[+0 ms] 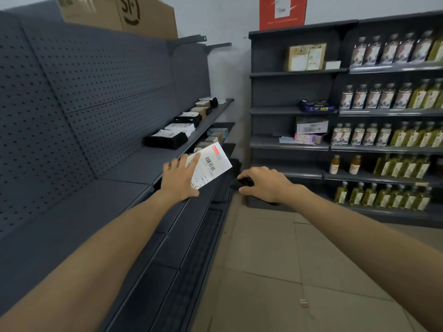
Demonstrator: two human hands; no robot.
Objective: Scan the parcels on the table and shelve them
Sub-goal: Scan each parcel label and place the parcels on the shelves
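Observation:
My left hand [178, 177] holds a flat white parcel [211, 164] with a barcode label and a red patch, tilted over the front edge of the grey shelf [134, 168]. My right hand [266, 183] grips a black handheld scanner [242, 182], mostly hidden under the fingers, just right of the parcel. Several black and white labelled parcels [167, 137] lie in a row further back on the same shelf.
Perforated grey back panels rise at the left, with brown cartons [134, 15] on top. A second shelving unit [297, 73] ahead holds boxes and several rows of bottles [388, 137]. Tiled floor [275, 259] runs between the shelves.

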